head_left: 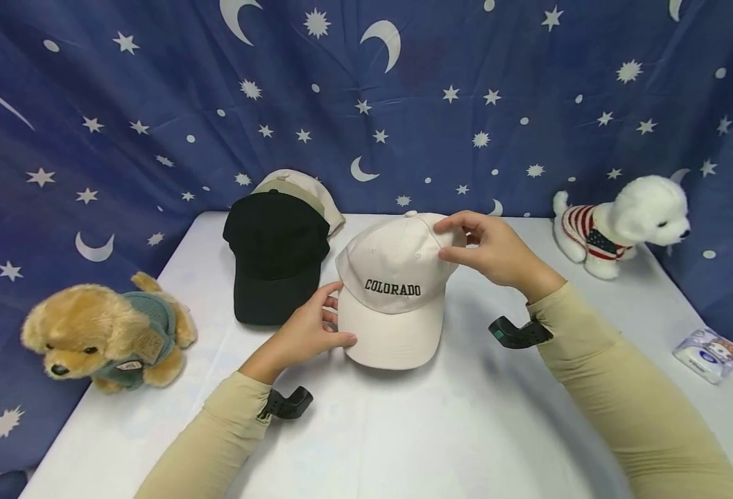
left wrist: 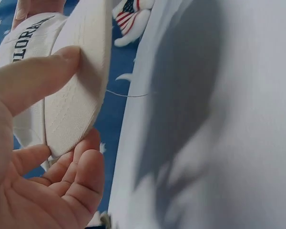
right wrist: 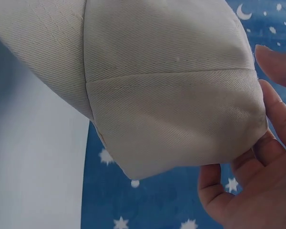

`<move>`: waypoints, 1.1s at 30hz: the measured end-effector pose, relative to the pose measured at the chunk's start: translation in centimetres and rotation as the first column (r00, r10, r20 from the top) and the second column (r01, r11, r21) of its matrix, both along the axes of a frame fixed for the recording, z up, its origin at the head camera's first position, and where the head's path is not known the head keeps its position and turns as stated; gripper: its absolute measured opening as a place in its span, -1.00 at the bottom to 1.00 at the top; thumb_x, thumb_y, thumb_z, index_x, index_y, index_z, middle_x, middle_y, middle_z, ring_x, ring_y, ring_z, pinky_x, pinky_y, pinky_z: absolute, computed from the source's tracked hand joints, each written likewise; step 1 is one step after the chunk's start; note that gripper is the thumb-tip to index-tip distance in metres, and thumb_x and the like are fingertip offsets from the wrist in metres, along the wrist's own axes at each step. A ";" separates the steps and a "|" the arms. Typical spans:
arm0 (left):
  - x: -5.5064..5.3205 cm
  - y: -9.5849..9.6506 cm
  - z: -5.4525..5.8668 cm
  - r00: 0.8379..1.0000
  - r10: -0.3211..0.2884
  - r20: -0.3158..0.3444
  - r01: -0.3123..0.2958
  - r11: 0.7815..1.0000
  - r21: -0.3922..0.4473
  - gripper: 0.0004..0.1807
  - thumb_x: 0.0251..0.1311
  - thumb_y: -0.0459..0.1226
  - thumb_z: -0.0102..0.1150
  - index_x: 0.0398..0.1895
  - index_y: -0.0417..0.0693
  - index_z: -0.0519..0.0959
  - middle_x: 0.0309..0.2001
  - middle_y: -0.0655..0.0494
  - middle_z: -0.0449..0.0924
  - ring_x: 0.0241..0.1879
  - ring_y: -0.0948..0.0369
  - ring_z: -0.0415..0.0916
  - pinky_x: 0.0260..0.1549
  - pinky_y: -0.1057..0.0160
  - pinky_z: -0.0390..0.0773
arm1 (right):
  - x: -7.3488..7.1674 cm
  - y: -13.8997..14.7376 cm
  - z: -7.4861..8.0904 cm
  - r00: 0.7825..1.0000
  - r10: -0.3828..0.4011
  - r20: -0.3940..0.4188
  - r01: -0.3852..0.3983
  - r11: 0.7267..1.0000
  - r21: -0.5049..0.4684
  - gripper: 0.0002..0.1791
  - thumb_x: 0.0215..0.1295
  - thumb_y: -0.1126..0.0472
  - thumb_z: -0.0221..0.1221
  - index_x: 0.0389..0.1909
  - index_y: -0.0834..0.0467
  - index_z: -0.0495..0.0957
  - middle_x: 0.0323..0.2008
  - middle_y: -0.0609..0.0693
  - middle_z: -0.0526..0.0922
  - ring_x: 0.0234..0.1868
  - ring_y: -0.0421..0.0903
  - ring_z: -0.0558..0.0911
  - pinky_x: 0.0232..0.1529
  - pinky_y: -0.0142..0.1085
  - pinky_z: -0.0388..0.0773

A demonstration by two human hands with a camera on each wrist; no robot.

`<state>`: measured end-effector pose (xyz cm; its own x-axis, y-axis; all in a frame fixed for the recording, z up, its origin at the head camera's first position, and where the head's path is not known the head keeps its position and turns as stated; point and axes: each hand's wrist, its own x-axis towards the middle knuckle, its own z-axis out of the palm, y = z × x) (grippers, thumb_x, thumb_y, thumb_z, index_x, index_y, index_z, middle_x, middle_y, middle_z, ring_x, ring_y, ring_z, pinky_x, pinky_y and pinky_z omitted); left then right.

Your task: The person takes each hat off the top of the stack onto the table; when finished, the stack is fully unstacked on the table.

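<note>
A cream baseball cap (head_left: 397, 270) with COLORADO across its front is held up over the table between both hands, brim toward me. My left hand (head_left: 306, 329) pinches the brim's left side; in the left wrist view its thumb (left wrist: 43, 78) lies across the brim's top, with fingers at the edge and beneath. At the right of the crown, my right hand (head_left: 497, 249) holds the fabric between thumb and fingers. In the right wrist view, fingers (right wrist: 276, 109) reach behind the crown's edge. A loose thread trails from the brim in the left wrist view.
Left of the held cap lies a black cap (head_left: 272, 256), overlapping light-coloured caps (head_left: 306, 187) behind it. A tan plush dog (head_left: 91, 329) sits at left, a white plush dog (head_left: 641, 215) at back right. A small tissue pack (head_left: 709, 355) lies near the right edge of the white table (head_left: 453, 443).
</note>
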<state>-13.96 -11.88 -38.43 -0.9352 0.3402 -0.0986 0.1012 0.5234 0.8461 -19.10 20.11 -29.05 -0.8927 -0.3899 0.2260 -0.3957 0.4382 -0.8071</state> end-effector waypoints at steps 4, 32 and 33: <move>-0.8 1.7 -0.3 1.000 -0.019 0.019 0.019 1.000 0.023 0.05 -0.01 -0.28 0.55 0.54 -0.03 0.13 0.09 -0.05 0.40 -0.13 0.13 0.50 -0.19 0.18 0.54 | 0.1 1.5 -0.2 0.999 -0.043 0.009 0.043 0.999 0.001 -0.63 0.24 0.32 0.35 0.07 0.27 0.60 0.02 0.12 0.59 -0.23 -0.01 0.51 -0.23 -0.39 0.45; -7.1 13.1 -1.6 0.987 -0.127 0.103 0.119 0.990 0.078 0.06 0.06 -0.21 0.51 0.58 0.02 0.06 0.08 0.06 0.43 -0.10 0.22 0.53 -0.20 0.26 0.54 | -2.4 11.1 0.2 0.953 -0.303 0.009 0.298 0.942 0.154 -0.49 0.28 0.12 0.37 0.17 0.28 0.55 -0.02 -0.14 0.56 -0.14 -0.17 0.46 -0.21 -0.54 0.40; -7.3 13.5 -1.6 0.986 -0.132 0.100 0.124 0.989 0.077 0.05 0.07 -0.21 0.50 0.58 0.01 0.07 0.08 0.05 0.43 -0.08 0.22 0.54 -0.18 0.26 0.54 | -2.6 11.4 0.2 0.950 -0.313 0.006 0.308 0.937 0.162 -0.48 0.28 0.10 0.37 0.18 0.27 0.55 -0.02 -0.15 0.56 -0.13 -0.17 0.44 -0.21 -0.54 0.39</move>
<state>-21.30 1.63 -40.02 -0.8692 0.4661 -0.1650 0.0727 0.4506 0.8898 -21.71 31.50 -28.80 -0.9806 -0.1207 0.1541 -0.1953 0.6576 -0.7276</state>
